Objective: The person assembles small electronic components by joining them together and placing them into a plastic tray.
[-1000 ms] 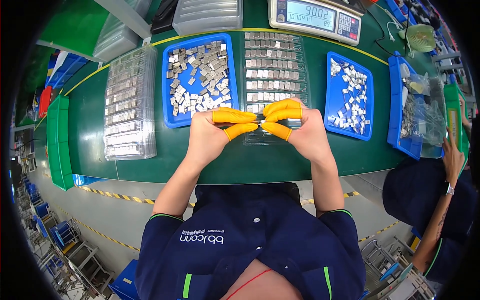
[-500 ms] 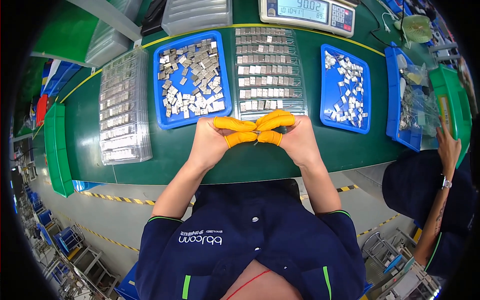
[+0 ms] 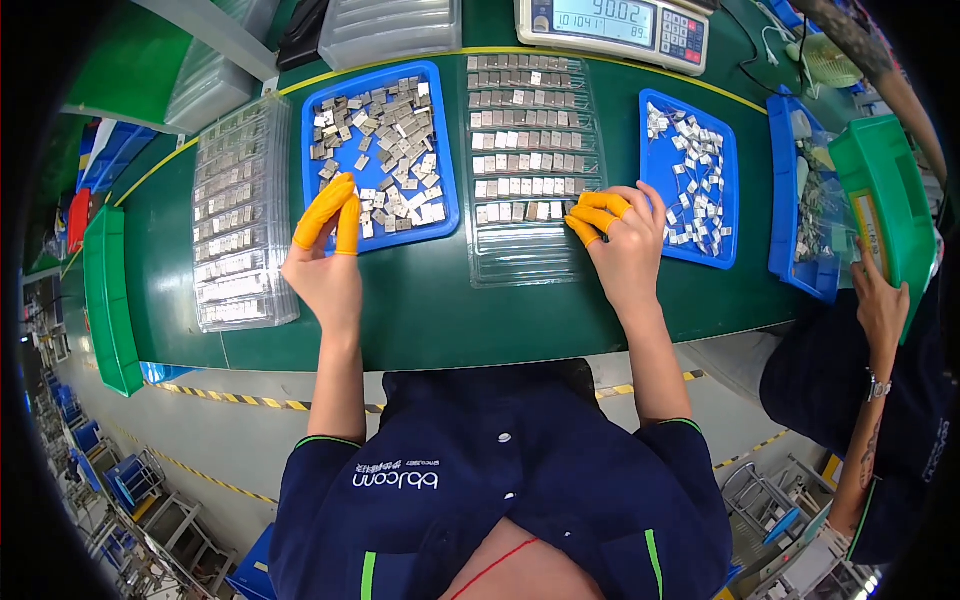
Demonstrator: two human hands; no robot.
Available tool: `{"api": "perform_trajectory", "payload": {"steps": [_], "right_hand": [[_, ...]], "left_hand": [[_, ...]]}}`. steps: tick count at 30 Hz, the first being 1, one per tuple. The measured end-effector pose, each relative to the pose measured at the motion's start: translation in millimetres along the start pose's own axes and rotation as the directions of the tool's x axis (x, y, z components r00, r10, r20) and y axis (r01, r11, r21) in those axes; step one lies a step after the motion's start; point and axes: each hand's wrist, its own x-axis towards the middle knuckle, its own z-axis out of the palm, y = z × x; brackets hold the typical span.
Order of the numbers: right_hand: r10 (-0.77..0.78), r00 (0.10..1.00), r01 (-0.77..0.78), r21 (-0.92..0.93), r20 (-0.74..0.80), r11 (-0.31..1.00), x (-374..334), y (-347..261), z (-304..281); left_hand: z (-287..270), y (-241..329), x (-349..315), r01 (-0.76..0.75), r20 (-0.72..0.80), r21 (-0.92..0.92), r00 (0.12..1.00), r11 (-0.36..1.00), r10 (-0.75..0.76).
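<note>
My left hand (image 3: 328, 262), with yellow finger covers, is over the near left part of a blue tray (image 3: 452, 190). Its fingertips meet in a pinch; what lies between them is hidden. Many small silver metal pieces (image 3: 405, 140) are strewn in that tray. My right hand (image 3: 625, 240), also in yellow covers, reaches to the right end of the lowest filled row in a clear ridged plastic tray (image 3: 525, 265). Its covered fingers are closed together at the row's end, hiding anything held. Rows of small silver pieces (image 3: 525, 187) with thin wires fill the slots above.
On the right, another blue tray (image 3: 657, 180) holds white wired pieces. Stacked clear trays (image 3: 245, 215) stand left, beside a green bin (image 3: 112, 300). A digital scale (image 3: 615, 30) is at the back. At far right, a co-worker's hand (image 3: 882, 310) holds a green bin (image 3: 880, 190).
My hands were together in front of the clear tray, pinching a small piece. They have parted: the left to the left blue tray, the right to the clear tray's row. The co-worker's green bin shifted left.
</note>
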Motion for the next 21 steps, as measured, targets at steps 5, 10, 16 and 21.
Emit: {"api": "perform_trajectory", "payload": {"steps": [5, 10, 16, 21], "right_hand": [[-0.024, 0.994, 0.015, 0.08, 0.111, 0.997, 12.5, 10.5, -12.6], [0.548, 0.835, -0.548, 0.015, -0.048, 0.836, 36.2, 71.9, -35.6], [0.548, 0.836, -0.531, -0.202, 0.036, 0.823, 30.6, 104.6, -28.3], [0.49, 0.869, -0.443, -0.341, 0.063, 0.829, 32.6, 106.5, -37.5]], "left_hand": [[-23.9, -15.3, 6.5, -0.204, -0.097, 0.25, 0.967, 0.946, 0.235], [-38.0, -6.8, 22.6, -0.334, -0.082, 0.577, 0.884, 0.746, 0.46], [-26.5, -15.6, 39.5, -0.362, -0.022, 0.605, 0.883, 0.709, 0.469], [-16.1, -24.1, 55.1, -0.281, 0.173, 0.678, 0.959, 0.679, 0.223]]}}
